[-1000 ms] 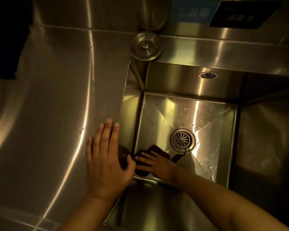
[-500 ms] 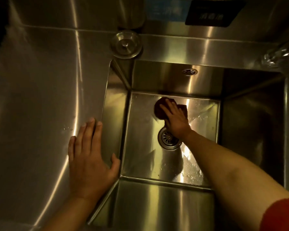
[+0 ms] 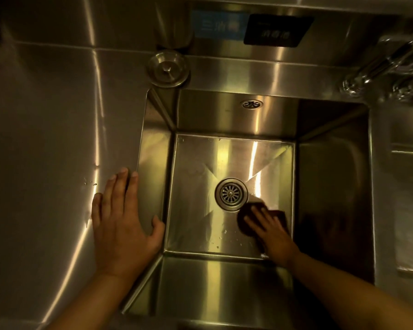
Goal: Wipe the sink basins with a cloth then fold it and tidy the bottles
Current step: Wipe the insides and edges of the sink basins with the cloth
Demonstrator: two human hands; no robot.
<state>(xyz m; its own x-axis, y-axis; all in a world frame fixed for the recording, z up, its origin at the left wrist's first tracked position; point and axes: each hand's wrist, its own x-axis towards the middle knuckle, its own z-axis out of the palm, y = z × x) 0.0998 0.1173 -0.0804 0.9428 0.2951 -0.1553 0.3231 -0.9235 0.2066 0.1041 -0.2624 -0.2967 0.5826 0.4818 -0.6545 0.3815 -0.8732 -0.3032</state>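
A deep stainless steel sink basin (image 3: 196, 163) fills the middle of the head view, with a round drain strainer (image 3: 231, 194) in its floor. A dark brown cloth (image 3: 247, 219) lies on the basin floor just right of the drain, near the front right corner. My right hand (image 3: 272, 234) presses flat on the cloth with straight fingers. My left hand (image 3: 122, 222) rests flat on the steel counter at the basin's left rim, fingers spread. No bottles are in view.
A round metal drain plug (image 3: 168, 67) sits on the ledge behind the basin's back left corner. A chrome faucet (image 3: 386, 67) reaches in from the upper right. A second basin (image 3: 408, 210) edge shows at far right. Steel counter (image 3: 45, 139) spreads left.
My right hand has slid the cloth from the back of the basin floor, past the drain, to the front right. My left hand has stayed on the counter.
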